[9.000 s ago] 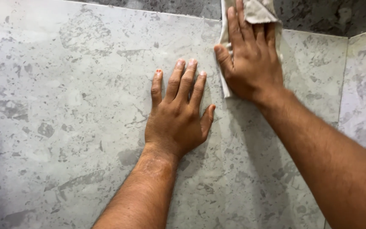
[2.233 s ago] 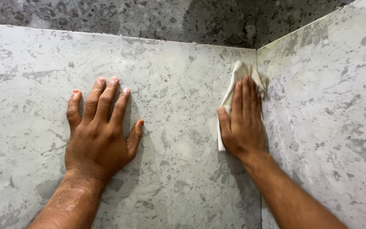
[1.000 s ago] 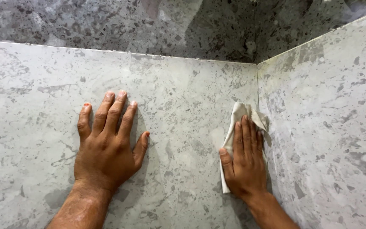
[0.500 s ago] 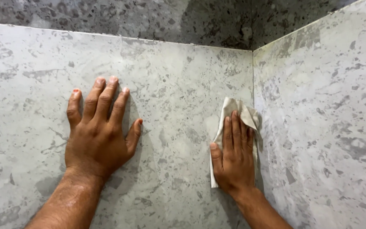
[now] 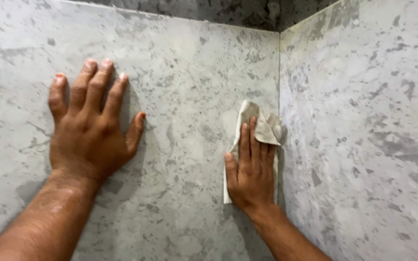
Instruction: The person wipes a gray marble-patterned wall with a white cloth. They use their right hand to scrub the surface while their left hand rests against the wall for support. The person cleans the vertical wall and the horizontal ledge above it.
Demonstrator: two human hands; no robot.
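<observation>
Flat-palmed, the right hand [image 5: 252,171] seemingly presses a beige cloth [image 5: 262,126] into the corner; left hand [image 5: 90,128] spread, empty.

L hand [image 5: 90,128] flat, fingers spread, palm pressed down (arm straight). R hand [image 5: 251,169] flat too, fingers together, pointing up.

— Any packages, labels, signs or screens in view?

— None. No package, no label, no sign and no screen shows anywhere.

— Nothing printed on the surfaces?

— No. Nothing of that kind shows at all.
</observation>
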